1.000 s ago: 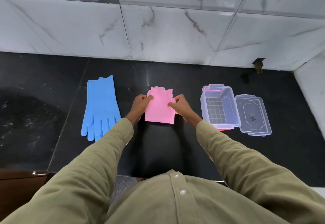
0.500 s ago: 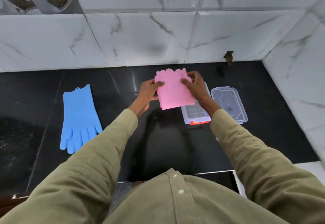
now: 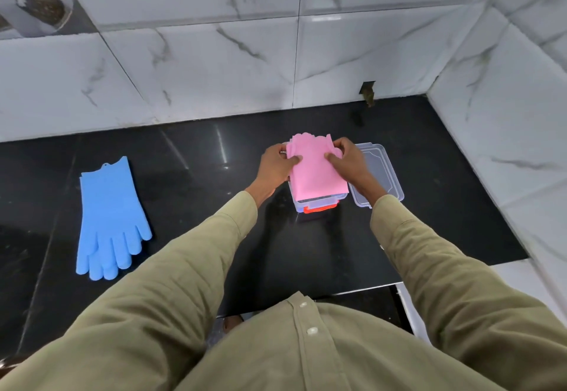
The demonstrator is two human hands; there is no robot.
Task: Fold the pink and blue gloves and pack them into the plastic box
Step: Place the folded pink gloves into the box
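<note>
With our left hand [image 3: 277,165] and right hand [image 3: 348,162] pinching opposite edges of the folded pink gloves [image 3: 314,172], we lower them level into the plastic box [image 3: 319,203] directly beneath, keeping the fold closed.

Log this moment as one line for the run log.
both hands: left hand, right hand | hold: folded pink gloves | over: plastic box | blue gloves: unfolded

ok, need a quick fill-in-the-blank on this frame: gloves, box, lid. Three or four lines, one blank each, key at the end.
1. Both hands, the left hand and the right hand, hold the folded ____ gloves over the plastic box.
2. The blue gloves lie flat on the black ____, unfolded.
3. The clear lid lies to the ____ of the box.
4. The box has an ____ latch on its near end.

Missing words: pink; counter; right; orange
</note>
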